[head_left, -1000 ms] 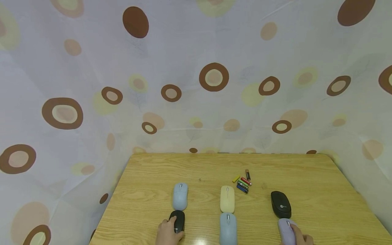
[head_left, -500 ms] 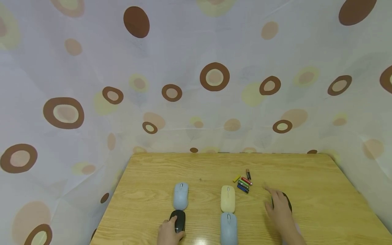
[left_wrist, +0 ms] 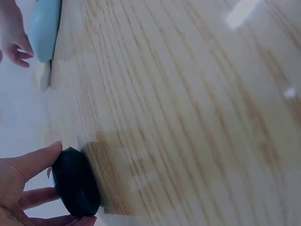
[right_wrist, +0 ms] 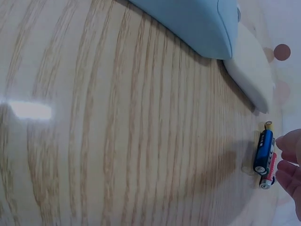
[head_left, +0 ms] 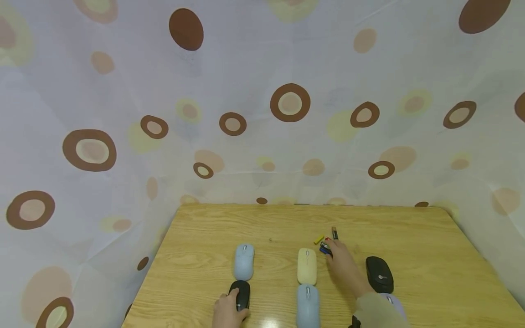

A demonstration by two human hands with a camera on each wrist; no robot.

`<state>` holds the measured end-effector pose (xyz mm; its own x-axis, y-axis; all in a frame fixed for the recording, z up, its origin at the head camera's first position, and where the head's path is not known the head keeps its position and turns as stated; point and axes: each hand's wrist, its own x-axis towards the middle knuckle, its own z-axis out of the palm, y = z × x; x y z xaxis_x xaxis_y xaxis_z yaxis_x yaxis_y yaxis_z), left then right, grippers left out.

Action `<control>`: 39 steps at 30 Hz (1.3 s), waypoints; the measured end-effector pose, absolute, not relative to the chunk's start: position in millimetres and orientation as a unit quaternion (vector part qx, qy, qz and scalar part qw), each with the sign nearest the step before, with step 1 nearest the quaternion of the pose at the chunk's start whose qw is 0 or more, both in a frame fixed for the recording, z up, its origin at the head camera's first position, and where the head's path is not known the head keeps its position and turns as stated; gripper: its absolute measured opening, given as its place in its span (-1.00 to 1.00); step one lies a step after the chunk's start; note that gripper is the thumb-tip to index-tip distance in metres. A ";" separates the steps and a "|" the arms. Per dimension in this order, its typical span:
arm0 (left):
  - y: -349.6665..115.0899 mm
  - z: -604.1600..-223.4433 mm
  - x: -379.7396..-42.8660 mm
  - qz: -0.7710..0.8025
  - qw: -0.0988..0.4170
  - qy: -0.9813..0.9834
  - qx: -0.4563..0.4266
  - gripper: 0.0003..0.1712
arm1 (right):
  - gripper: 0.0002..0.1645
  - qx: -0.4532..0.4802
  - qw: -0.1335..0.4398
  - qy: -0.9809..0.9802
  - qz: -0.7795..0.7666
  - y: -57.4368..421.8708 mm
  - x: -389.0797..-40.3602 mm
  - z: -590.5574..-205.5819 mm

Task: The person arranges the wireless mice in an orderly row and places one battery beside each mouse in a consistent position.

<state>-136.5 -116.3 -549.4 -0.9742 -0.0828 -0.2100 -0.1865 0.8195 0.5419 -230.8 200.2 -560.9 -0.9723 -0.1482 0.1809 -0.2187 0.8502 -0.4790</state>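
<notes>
Right hand (head_left: 343,269): stretched toward table's (head_left: 197,255) far edge, fingertips beside batteries (head_left: 325,248), grip undeterminable. Left hand (head_left: 226,312): near edge, fingers curled around black mouse (head_left: 240,295).

On my wood-grain table (head_left: 213,228) the cream mouse (head_left: 306,266) sits mid-surface: pale blue mice (head_left: 244,261) left and nearer, black mice (head_left: 379,274) right and near-left, blue, red and yellow batteries (head_left: 326,243) just beyond. Brown-ringed white curtain (head_left: 262,114) behind.

Small black mouse (head_left: 240,295) flat near the table's front edge; coloured batteries (head_left: 326,246) clustered flat, mid-table.
</notes>
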 end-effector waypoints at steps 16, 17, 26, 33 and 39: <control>-116.5 -552.4 -133.7 0.297 0.048 0.952 -0.060 -0.40 | -0.68 0.135 0.072 -0.974 0.169 195.4 -244.8 -576.4; -116.5 -552.2 -133.8 0.298 0.047 0.952 -0.061 -0.40 | -0.69 0.138 0.072 -0.973 0.168 195.0 -245.2 -577.0; -118.0 -551.9 -134.0 0.301 0.053 0.950 -0.060 -0.40 | -0.70 0.147 0.072 -0.972 0.167 192.1 -243.6 -581.7; -117.5 -551.6 -133.5 0.301 0.046 0.951 -0.056 -0.39 | -0.72 0.136 0.068 -0.970 0.187 190.5 -241.5 -580.1; -117.8 -550.9 -135.4 0.297 0.067 0.950 -0.069 -0.39 | -0.69 0.120 0.060 -0.969 0.205 191.9 -242.0 -574.6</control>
<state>-135.4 -117.8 -550.9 -0.9814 -0.0917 -0.1688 -0.1715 0.8137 0.5554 -242.0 191.9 -574.6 -0.9642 -0.2075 0.1652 -0.2567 0.8870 -0.3839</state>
